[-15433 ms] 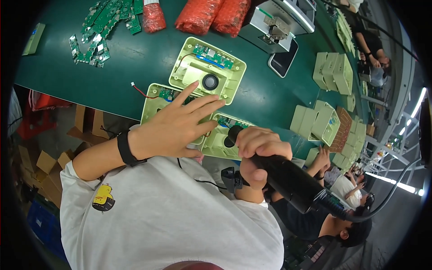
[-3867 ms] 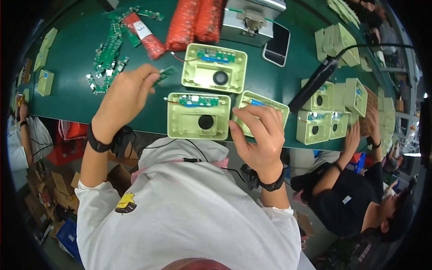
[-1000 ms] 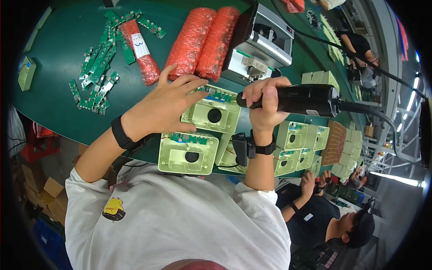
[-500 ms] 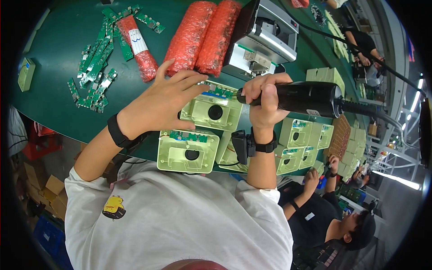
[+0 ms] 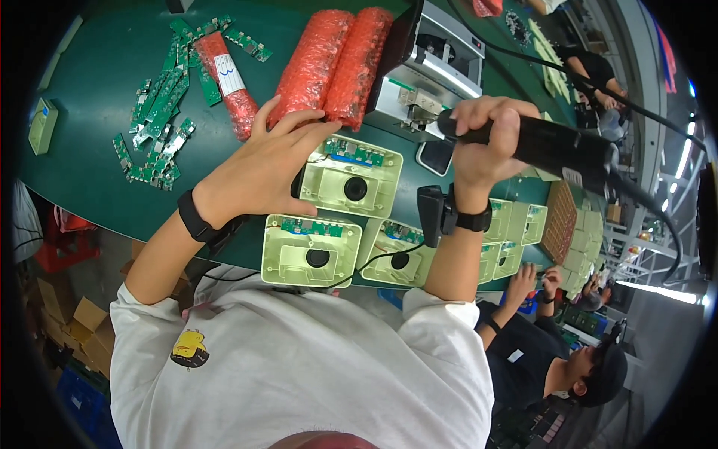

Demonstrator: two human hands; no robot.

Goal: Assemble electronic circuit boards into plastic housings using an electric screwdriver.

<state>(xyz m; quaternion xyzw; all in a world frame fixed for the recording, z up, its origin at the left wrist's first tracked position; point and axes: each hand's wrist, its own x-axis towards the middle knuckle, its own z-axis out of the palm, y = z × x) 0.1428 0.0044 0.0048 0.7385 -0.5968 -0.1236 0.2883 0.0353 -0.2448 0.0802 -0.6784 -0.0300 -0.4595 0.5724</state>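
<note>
My right hand (image 5: 486, 138) is wrapped round a black electric screwdriver (image 5: 550, 146). Its front end is beside the metal head of a screw feeder (image 5: 422, 105). My left hand (image 5: 265, 165) spans the left side of a pale green plastic housing (image 5: 381, 196), thumb at the near corner and fingers spread at the far one, holding it. Inside that housing are a green circuit board (image 5: 355, 152) along the far wall and a round black part (image 5: 355, 188). Two similar housings stand nearer me, one at left (image 5: 273, 258) and another at right (image 5: 381, 273).
Loose circuit boards (image 5: 161, 105) lie at the far left, with red bubble-wrap rolls (image 5: 314, 63) beside the feeder. More green housings (image 5: 532, 224) and a brown tray (image 5: 559, 221) are to the right. A co-worker (image 5: 535, 352) sits there. A black cable (image 5: 351, 280) crosses the near housings.
My right hand has carried the screwdriver away from the circuit board in the held housing, rightward to the feeder. My left hand has stayed at the housing.
</note>
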